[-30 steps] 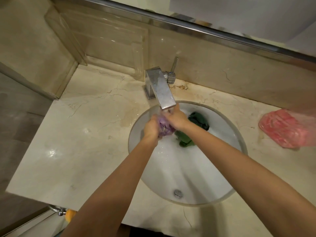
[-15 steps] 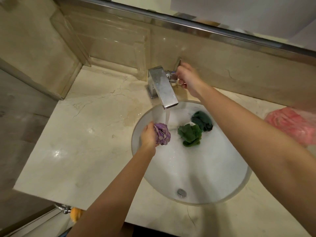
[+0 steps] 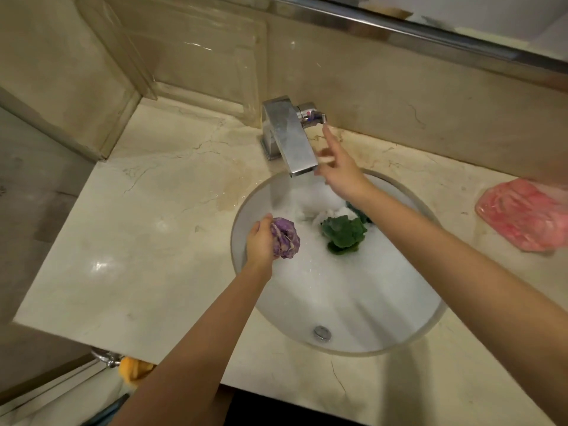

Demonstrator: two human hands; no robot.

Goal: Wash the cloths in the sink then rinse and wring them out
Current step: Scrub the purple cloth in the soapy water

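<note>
One purple cloth (image 3: 285,238) gripped in left hand (image 3: 260,241) | right hand (image 3: 341,172) open, beside faucet (image 3: 289,136)

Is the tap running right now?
On. Water pours from the faucet spout into the sink, splashing white beside the green cloth.

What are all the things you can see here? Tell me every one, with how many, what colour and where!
purple cloth: 1, purple, balled up in the left hand over the sink's left side
green cloths: 2, one green and one darker, in the sink under the right arm
sink: 1, white, set in the counter
faucet: 1, silver, behind the sink, water running
faucet handle: 1, silver, on the faucet's right side
drain: 1, silver, near edge of the sink
counter: 1, cream marble, around the sink
pink bag: 1, pink, on the counter at right
left hand: 1, grips the purple cloth
right hand: 1, fingers straight, just below the faucet handle
</note>
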